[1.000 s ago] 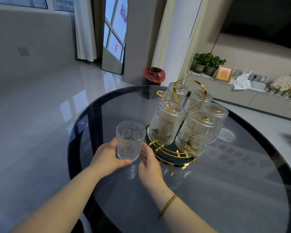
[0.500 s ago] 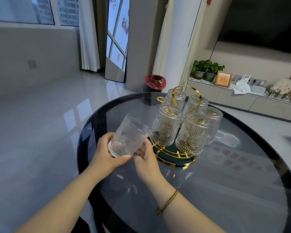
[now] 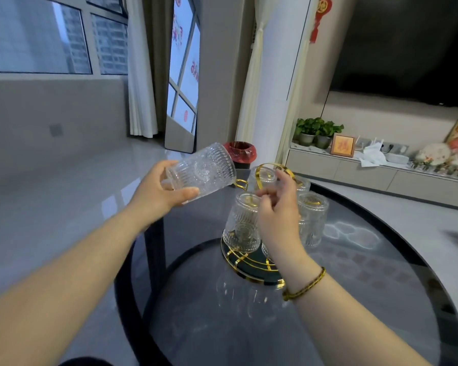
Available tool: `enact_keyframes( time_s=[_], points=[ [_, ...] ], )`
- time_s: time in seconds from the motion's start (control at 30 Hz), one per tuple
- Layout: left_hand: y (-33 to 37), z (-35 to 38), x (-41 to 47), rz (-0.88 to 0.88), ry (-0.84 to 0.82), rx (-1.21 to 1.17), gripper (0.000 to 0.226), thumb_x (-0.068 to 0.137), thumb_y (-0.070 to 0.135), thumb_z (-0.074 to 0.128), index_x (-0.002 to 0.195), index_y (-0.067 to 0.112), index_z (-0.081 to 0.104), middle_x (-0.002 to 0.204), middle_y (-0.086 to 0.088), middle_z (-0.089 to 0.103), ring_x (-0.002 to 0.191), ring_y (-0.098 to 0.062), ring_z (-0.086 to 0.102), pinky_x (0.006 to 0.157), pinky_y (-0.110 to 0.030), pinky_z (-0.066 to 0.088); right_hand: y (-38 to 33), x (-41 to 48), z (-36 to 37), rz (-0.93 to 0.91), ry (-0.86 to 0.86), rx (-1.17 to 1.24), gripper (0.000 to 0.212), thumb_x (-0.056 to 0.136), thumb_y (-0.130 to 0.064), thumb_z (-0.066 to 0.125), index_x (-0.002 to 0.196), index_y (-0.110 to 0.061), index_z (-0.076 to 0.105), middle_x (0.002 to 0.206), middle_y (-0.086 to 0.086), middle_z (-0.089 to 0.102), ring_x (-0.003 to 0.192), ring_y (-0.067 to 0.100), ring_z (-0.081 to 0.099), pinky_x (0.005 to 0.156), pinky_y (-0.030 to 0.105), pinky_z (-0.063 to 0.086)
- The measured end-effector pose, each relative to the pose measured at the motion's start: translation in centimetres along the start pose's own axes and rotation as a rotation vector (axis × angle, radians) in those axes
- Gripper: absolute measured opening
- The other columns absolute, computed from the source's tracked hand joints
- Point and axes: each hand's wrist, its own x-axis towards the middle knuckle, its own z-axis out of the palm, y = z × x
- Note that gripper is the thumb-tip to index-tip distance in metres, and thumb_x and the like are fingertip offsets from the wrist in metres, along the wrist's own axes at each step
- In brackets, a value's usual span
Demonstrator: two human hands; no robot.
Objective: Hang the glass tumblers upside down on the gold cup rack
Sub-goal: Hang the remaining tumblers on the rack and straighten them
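My left hand (image 3: 158, 192) grips an embossed glass tumbler (image 3: 202, 171) by its base, lying on its side in the air with the mouth pointing right, up and left of the rack. The gold cup rack (image 3: 251, 262) with its dark round base and loop handle (image 3: 271, 166) stands on the round glass table (image 3: 354, 299). Several tumblers hang upside down on it, one at the front left (image 3: 241, 225) and one at the right (image 3: 312, 220). My right hand (image 3: 276, 215) hovers in front of the rack with fingers loosely curled, holding nothing. A bare gold peg (image 3: 240, 183) shows just under the tumbler's mouth.
The table's dark rim (image 3: 132, 260) runs close on the left. Behind are a red-lined bin (image 3: 240, 154), a low cabinet (image 3: 368, 170) with plants, a frame and tissues, and a leaning mirror (image 3: 181, 101).
The tumbler was lifted off the table and tipped from upright onto its side, rising toward the rack's top. My right hand let go of it and moved in front of the rack. The view tilted up.
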Motion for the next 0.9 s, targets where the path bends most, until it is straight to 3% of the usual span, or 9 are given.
enact_keyframes(
  time_s=[0.1, 0.2, 0.3, 0.4, 0.6, 0.73, 0.9],
  points=[
    [2.2, -0.7, 2.4, 0.045, -0.048, 0.333, 0.06, 0.064, 0.017, 0.078, 0.112, 0.024, 0.043, 0.109, 0.0, 0.051, 0.097, -0.021, 0.054, 0.084, -0.036, 0.049, -0.4, 3.8, -2.3, -0.09, 0.087, -0.249, 0.036, 0.084, 0.002, 0.04, 0.118, -0.008, 0.044, 0.111, 0.009, 0.052, 0.106, 0.023, 0.047, 0.093, 0.027, 0.039],
    [4.3, -0.4, 4.6, 0.135, -0.129, 0.612, 0.071, 0.062, 0.023, 0.08, 0.119, 0.018, 0.038, 0.108, 0.002, 0.045, 0.097, -0.018, 0.045, 0.082, -0.029, 0.035, -0.3, 7.1, -3.7, -0.094, -0.049, -0.487, 0.036, 0.089, -0.004, 0.038, 0.125, -0.006, 0.041, 0.139, 0.015, 0.039, 0.129, 0.027, 0.032, 0.106, 0.031, 0.027],
    [5.8, 0.3, 6.2, 0.17, -0.212, 0.809, 0.077, 0.059, 0.028, 0.081, 0.118, 0.015, 0.033, 0.104, -0.003, 0.045, 0.091, -0.024, 0.047, 0.077, -0.031, 0.037, 0.0, 8.5, -3.9, -0.022, -0.217, -0.635, 0.033, 0.09, -0.01, 0.038, 0.122, -0.009, 0.047, 0.127, 0.016, 0.054, 0.115, 0.032, 0.049, 0.092, 0.036, 0.04],
    [6.4, 1.2, 7.9, 0.141, -0.294, 0.941, 0.079, 0.058, 0.029, 0.082, 0.116, 0.017, 0.03, 0.104, -0.014, 0.054, 0.089, -0.031, 0.054, 0.079, -0.043, 0.048, 0.8, 9.3, -4.1, -0.038, -0.255, -0.751, 0.03, 0.089, -0.006, 0.039, 0.112, -0.01, 0.057, 0.116, 0.016, 0.063, 0.105, 0.033, 0.055, 0.084, 0.034, 0.044],
    [7.3, 3.3, 10.5, 0.151, -0.497, 1.08, 0.073, 0.057, 0.026, 0.082, 0.112, 0.018, 0.035, 0.105, -0.007, 0.051, 0.083, -0.025, 0.051, 0.069, -0.033, 0.042, 2.2, 9.6, -4.0, -0.114, -0.227, -0.821, 0.041, 0.084, 0.006, 0.039, 0.115, -0.015, 0.056, 0.113, 0.015, 0.065, 0.102, 0.033, 0.057, 0.083, 0.035, 0.047],
    [8.1, 5.0, 11.9, 0.143, -0.549, 1.092, 0.073, 0.059, 0.03, 0.081, 0.116, 0.021, 0.035, 0.106, -0.001, 0.044, 0.089, -0.023, 0.049, 0.074, -0.031, 0.038, 2.6, 9.7, -3.9, -0.123, -0.203, -0.781, 0.04, 0.084, 0.004, 0.041, 0.116, -0.015, 0.056, 0.11, 0.017, 0.066, 0.101, 0.034, 0.057, 0.084, 0.038, 0.049],
    [8.4, 8.0, 13.0, 0.217, -0.597, 1.193, 0.074, 0.062, 0.04, 0.076, 0.122, 0.02, 0.037, 0.111, -0.005, 0.05, 0.091, -0.02, 0.046, 0.076, -0.032, 0.04, 2.8, 9.7, -4.2, -0.132, -0.21, -0.759, 0.039, 0.085, 0.003, 0.041, 0.118, -0.014, 0.054, 0.121, 0.014, 0.061, 0.111, 0.03, 0.055, 0.092, 0.036, 0.045]
  ],
)
